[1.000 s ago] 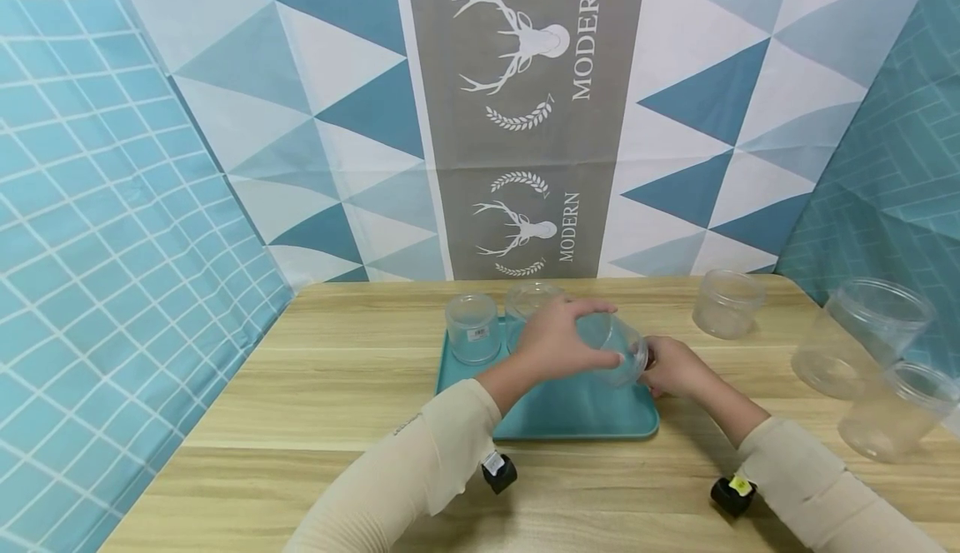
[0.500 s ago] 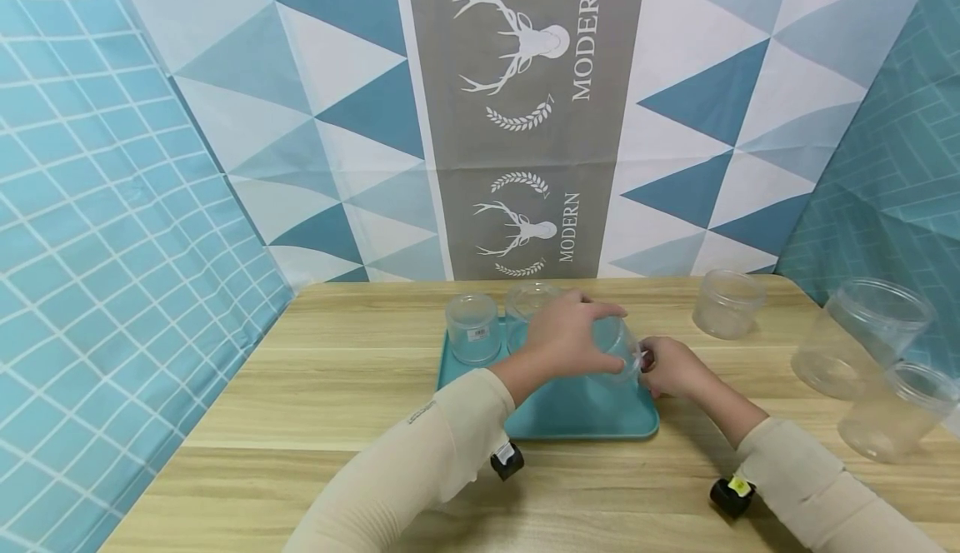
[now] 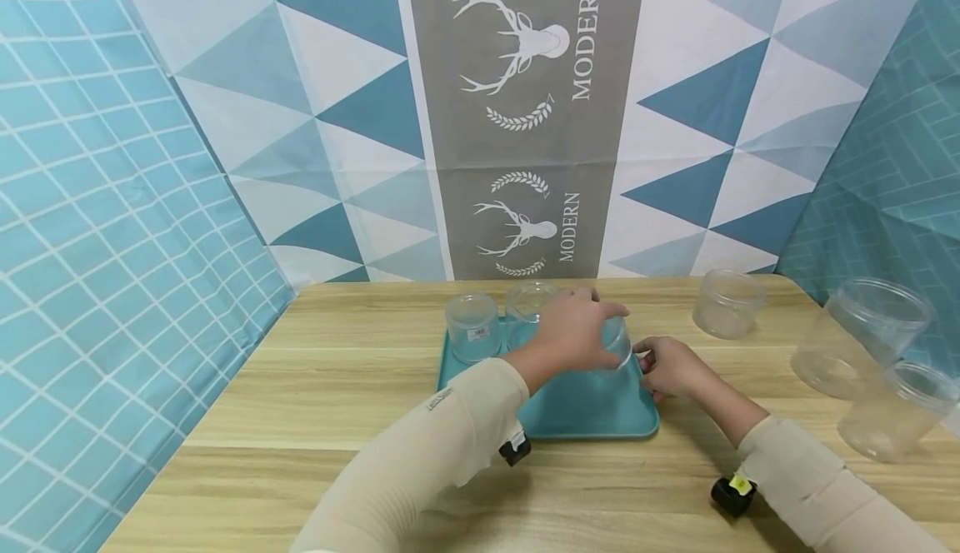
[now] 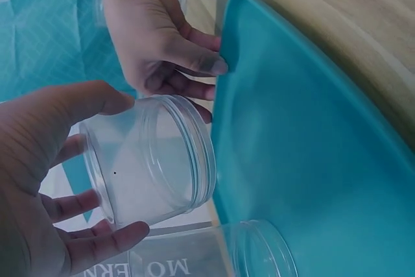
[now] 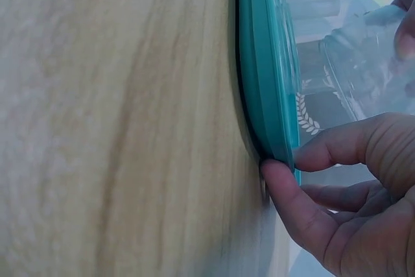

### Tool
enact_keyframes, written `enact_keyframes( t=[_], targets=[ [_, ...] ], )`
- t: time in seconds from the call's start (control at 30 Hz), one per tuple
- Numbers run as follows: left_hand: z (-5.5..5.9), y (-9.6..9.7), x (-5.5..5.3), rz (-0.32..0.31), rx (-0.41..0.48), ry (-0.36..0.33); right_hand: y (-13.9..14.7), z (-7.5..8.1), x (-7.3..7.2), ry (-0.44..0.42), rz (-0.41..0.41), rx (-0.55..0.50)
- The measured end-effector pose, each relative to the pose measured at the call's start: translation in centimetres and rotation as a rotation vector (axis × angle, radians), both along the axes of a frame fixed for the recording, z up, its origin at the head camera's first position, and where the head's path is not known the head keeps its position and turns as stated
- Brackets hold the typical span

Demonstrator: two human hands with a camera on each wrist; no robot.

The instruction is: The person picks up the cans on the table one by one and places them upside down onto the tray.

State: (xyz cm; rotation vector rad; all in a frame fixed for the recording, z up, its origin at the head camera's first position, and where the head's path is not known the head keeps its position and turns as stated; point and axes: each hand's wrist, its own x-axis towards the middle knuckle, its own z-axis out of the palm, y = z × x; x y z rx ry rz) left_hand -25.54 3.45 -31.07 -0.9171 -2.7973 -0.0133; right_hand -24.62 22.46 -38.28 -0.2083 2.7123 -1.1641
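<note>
My left hand [image 3: 570,332] grips a clear plastic jar [image 3: 618,338] over the back right part of the teal tray [image 3: 585,411]. In the left wrist view, thumb and fingers curl round this jar [image 4: 139,167], and its ringed end faces the tray [image 4: 292,128]. Whether it touches the tray, I cannot tell. My right hand [image 3: 670,367] pinches the tray's right edge between thumb and finger, plain in the right wrist view, where the hand [image 5: 363,205] holds the rim [image 5: 269,82]. Two more clear jars stand along the tray's back: a labelled one [image 3: 472,332] and one [image 3: 528,299] partly behind my left hand.
On the wooden table [image 3: 337,370], a short clear jar [image 3: 727,307] stands at the back right. A larger jar [image 3: 858,341] and another jar [image 3: 896,415] stand at the far right. A patterned cloth [image 3: 525,120] hangs behind the table.
My left hand has moved slightly right and back, carrying the jar away from my right hand; the jar looks less tilted. My right hand stays at the tray's edge.
</note>
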Motion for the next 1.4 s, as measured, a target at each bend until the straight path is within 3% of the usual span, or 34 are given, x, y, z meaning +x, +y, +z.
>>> enact_keyframes(
  t=[0.13,0.33,0.53,0.7,1.03,1.4],
  targets=[
    [-0.4,0.5,-0.5,0.01,-0.04,0.025,0.0,0.0,0.0,0.001,0.004,0.002],
    [-1.2,1.1,-1.3,0.052,-0.08,-0.001,-0.1,-0.2,0.0,-0.001,0.011,-0.008],
    [-1.6,1.8,-2.0,0.032,-0.105,0.022,-0.1,-0.2,0.0,0.0,0.006,-0.006],
    [-2.0,2.9,-2.5,0.056,-0.129,-0.007,0.0,-0.2,0.0,-0.001,0.007,-0.003],
    [-2.8,4.7,-2.9,0.128,-0.186,-0.022,0.0,-0.3,0.0,0.005,0.008,-0.008],
    [-3.2,5.6,-3.5,0.181,-0.173,-0.041,0.1,-0.3,0.0,0.002,0.0,-0.014]
  ],
)
